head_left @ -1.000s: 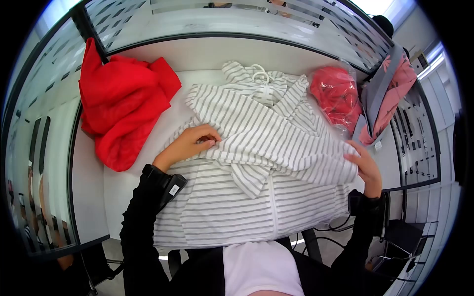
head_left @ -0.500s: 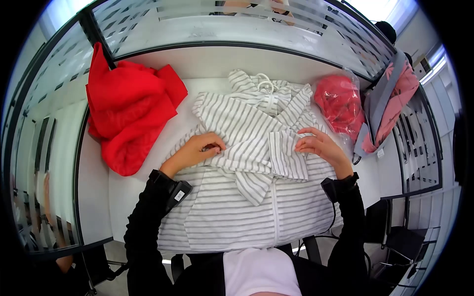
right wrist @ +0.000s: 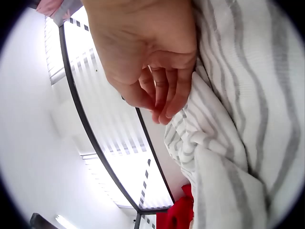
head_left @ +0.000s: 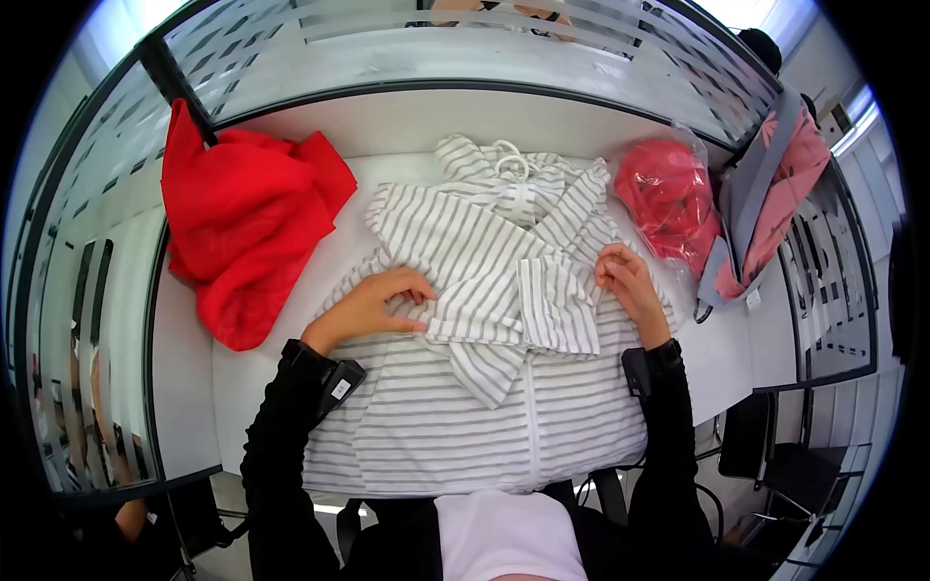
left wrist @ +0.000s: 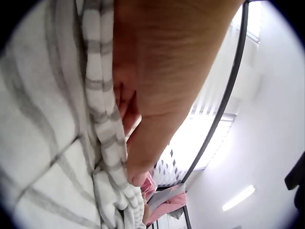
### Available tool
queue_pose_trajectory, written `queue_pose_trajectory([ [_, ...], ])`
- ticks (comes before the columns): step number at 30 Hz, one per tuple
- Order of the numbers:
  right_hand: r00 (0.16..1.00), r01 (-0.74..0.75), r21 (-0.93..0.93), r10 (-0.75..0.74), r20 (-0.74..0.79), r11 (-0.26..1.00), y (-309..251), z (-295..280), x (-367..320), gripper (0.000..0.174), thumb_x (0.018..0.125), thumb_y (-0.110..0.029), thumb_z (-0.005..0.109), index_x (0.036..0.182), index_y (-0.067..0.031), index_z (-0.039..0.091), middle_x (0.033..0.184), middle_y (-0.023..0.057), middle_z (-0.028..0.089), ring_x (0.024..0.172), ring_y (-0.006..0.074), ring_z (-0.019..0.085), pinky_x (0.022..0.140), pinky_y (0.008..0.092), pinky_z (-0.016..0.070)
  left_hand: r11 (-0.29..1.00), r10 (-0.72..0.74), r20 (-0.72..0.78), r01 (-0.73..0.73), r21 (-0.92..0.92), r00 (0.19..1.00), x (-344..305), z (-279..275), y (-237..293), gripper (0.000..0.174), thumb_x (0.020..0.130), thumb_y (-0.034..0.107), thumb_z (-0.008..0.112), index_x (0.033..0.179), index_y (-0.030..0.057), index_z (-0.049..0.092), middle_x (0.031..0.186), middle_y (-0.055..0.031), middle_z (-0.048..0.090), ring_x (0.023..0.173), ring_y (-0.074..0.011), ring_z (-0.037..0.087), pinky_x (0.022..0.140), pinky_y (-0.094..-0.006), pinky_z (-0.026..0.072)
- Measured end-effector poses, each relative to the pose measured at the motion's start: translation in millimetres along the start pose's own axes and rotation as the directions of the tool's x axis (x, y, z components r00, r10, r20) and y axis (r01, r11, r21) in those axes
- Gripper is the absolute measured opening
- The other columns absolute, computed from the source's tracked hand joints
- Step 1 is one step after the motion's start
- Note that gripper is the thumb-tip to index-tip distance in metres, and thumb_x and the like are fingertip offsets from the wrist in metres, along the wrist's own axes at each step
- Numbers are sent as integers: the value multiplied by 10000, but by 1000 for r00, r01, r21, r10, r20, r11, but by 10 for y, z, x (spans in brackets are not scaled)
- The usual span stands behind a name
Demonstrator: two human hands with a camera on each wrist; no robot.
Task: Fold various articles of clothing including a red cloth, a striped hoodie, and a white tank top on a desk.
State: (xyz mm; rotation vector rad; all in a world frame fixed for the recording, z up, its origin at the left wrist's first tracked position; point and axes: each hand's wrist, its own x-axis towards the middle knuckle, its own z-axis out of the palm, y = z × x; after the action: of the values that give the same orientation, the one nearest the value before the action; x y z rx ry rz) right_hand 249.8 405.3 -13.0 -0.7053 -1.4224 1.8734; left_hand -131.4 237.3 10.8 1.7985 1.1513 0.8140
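Note:
A white hooded garment (head_left: 446, 426) with grey stripes and a front zip lies spread on the table, its sleeves folded across its chest. One sleeve end (head_left: 560, 305) points right and sits over the other sleeve. My left hand (head_left: 373, 305) rests on the folded sleeve at the left, thumb and fingers spread apart; striped cloth bunches beside the thumb (left wrist: 138, 162) in the left wrist view. Just right of the folded sleeve end is my right hand (head_left: 630, 281), over the garment's right side. Its fingers (right wrist: 162, 90) are loosely bent with nothing between them.
A red cloth (head_left: 252, 223) hangs over the left partition onto the table (head_left: 276, 334). At the back right lies a clear plastic bag (head_left: 668, 198) with red contents. Beside it a pink and grey cloth (head_left: 775, 194) drapes over the right partition. White loops (head_left: 513, 160) show at the garment's neck.
My right hand brought the sleeve end from the far right in to the middle, let go of it and moved slightly right. My left hand stayed in place, its thumb now spread from the fingers.

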Motion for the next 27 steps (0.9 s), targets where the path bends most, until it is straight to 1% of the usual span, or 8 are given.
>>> queue_pose_trajectory([
  [4,982,109,-95,-122,-142,989,-1,-8,7,123,866,-12,508,981,10,547,817,66,587,722,133,563,672,247,465,997,75,25,-75,6,997,2,23,71,393,669,100,752,1020,55,581,975,-34,523,887,-158,502,821,-265,422],
  [6,984,98,-163,-121,-133,982,-12,-9,5,120,865,-8,506,975,10,549,815,66,588,726,129,562,674,245,464,997,71,45,-72,25,997,5,34,97,419,653,99,757,1028,56,576,987,-38,519,900,-165,495,834,-267,417],
  [9,986,69,-220,-99,-131,973,-30,31,-2,105,863,-9,508,952,11,561,801,61,589,724,121,560,673,234,456,999,26,67,-27,17,997,3,30,63,413,646,22,720,1031,40,572,1064,-57,524,981,-179,510,884,-274,412],
  [12,990,66,-246,-94,-104,967,-29,29,-1,99,865,-13,508,940,13,566,792,58,590,718,117,557,670,229,445,997,-26,24,28,-78,999,-4,58,10,364,632,-37,658,975,40,566,1061,-61,531,990,-187,511,895,-278,408],
  [15,992,62,-256,-87,-88,965,-16,13,1,102,867,-16,508,944,16,566,795,59,591,716,117,555,666,232,441,999,50,8,-50,-15,999,0,63,-7,315,615,-52,614,910,46,558,1049,-63,540,993,-197,511,898,-283,405],
  [18,994,58,-270,-81,-74,961,-20,17,0,103,867,-23,515,946,18,567,797,59,593,714,117,554,664,231,438,996,78,11,-78,38,997,3,67,21,257,628,-33,600,866,43,542,1012,-54,544,980,-207,495,870,-282,399],
  [21,995,45,-279,-67,-72,959,-21,17,1,107,871,-36,518,950,15,569,799,57,593,714,117,552,665,232,438,997,70,14,-70,39,997,0,65,7,280,605,-32,597,871,47,562,1036,-61,548,999,-210,509,897,-292,402],
  [27,997,41,-310,-60,-53,950,-38,39,-15,119,879,-58,515,959,8,572,799,53,594,719,112,548,673,231,433,998,68,4,-68,15,998,7,79,-15,307,607,-40,591,902,38,562,1007,-58,551,983,-208,500,881,-284,397],
])
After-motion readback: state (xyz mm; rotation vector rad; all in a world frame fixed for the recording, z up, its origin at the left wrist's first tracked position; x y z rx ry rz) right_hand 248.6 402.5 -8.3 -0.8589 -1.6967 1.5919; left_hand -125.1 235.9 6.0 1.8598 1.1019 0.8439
